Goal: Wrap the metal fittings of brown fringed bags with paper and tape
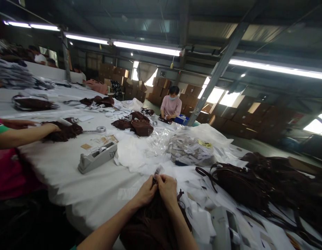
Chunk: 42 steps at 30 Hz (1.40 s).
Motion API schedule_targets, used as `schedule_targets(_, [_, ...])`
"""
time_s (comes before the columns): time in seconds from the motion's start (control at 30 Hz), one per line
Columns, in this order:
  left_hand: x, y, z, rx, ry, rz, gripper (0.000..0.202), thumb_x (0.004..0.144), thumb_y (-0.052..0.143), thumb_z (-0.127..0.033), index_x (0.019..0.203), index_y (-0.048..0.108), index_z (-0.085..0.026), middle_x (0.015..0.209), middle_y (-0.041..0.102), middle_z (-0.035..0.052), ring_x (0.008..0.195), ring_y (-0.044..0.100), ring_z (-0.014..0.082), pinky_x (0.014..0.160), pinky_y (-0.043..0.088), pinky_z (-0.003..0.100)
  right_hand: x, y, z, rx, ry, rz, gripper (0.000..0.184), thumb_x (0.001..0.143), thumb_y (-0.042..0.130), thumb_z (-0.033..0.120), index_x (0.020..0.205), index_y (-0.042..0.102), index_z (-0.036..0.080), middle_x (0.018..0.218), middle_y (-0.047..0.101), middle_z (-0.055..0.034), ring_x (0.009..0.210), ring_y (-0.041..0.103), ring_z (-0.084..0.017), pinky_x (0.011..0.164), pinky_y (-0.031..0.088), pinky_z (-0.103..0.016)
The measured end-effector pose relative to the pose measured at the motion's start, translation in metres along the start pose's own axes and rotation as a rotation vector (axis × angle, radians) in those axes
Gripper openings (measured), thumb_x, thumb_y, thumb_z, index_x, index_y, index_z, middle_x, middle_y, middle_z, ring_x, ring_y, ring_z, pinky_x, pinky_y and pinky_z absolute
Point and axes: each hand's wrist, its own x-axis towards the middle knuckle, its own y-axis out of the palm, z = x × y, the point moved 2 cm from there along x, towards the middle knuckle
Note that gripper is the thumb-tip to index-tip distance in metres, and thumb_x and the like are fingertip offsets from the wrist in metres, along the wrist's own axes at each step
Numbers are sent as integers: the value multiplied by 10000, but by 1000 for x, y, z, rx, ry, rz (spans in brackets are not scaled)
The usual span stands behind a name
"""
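A dark brown bag [142, 227] with fringe-like strips lies at the table's near edge, below and between my forearms. My left hand [146, 191] is closed, pinching a narrow dark part at the top of the bag. Right beside it, my right hand [166, 187] pinches the same part, thumb and fingertips together. A small, pale, shiny piece [159, 169] sticks up just beyond my fingertips; whether it is tape or wrapping I cannot tell. My fingers hide most of the gripped part.
A grey tape dispenser [98, 158] stands ahead to the left, another [223, 225] near right. Dark brown bags [244, 184] are heaped at right. A clear bag of paper pieces [192, 149] lies ahead. A co-worker's hands [53, 128] touch a brown item at left; another person [171, 106] works opposite.
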Motion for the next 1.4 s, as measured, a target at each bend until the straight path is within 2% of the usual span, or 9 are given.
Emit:
schedule_targets(0.23, [-19,-2,46,-43,-103,-55,155,775,534,-320,866,487,-203,746,584,0,766,548,192,780,435,334,-33,25,-37,-66,1,53,261,715,620,402,540,680,217,526,647,-29,526,567,-190,534,388,-277])
schedule_targets(0.37, [-19,-10,54,-244,-114,-56,312,733,570,-357,977,519,-170,889,625,36,860,576,188,816,446,314,-47,47,-47,-26,-1,37,307,788,535,409,726,731,181,721,707,-84,683,630,-227,662,459,-316])
schedule_targets(0.53, [-17,-9,62,-281,-144,-252,459,808,445,-594,744,568,-157,678,562,10,686,528,167,699,436,303,-59,56,-58,70,34,5,386,813,519,498,712,705,175,705,663,-73,688,599,-214,676,447,-312])
schedule_targets(0.7, [-27,-4,57,-186,-56,-201,494,802,473,-629,775,630,-161,713,611,23,707,536,177,701,428,287,-36,46,-72,601,465,66,613,814,395,689,805,678,145,727,680,-80,605,612,-195,535,459,-285])
schedule_targets(0.77, [-31,-3,54,-96,45,-123,474,844,447,-585,884,662,-164,822,652,49,789,567,198,759,434,298,-18,41,-70,809,525,78,573,806,448,676,808,666,146,734,690,-84,595,628,-186,546,490,-292])
schedule_targets(0.93, [-34,-2,62,109,133,-104,405,926,344,-468,877,625,-180,743,600,28,695,541,169,672,434,272,16,23,-61,1063,464,-108,364,668,756,473,845,634,179,722,693,-9,693,654,-153,665,528,-255])
schedule_targets(1.03, [-34,0,68,195,136,-168,378,931,338,-437,722,538,-192,650,521,0,619,493,147,617,409,251,19,8,-57,1092,406,-189,361,656,782,391,913,621,197,755,704,6,739,658,-145,712,525,-255])
schedule_targets(1.2, [-35,1,65,289,175,-206,332,932,339,-375,710,512,-199,650,519,-4,624,497,138,640,411,244,11,-16,-50,1086,328,-183,401,630,798,298,976,617,207,850,719,-7,790,661,-139,710,511,-240])
schedule_targets(1.4, [-35,-1,69,374,198,-239,361,905,350,-344,622,519,-197,593,507,-8,570,494,131,582,417,232,7,-30,-39,1110,374,-176,299,647,787,390,822,637,199,796,692,17,721,628,-116,646,492,-209])
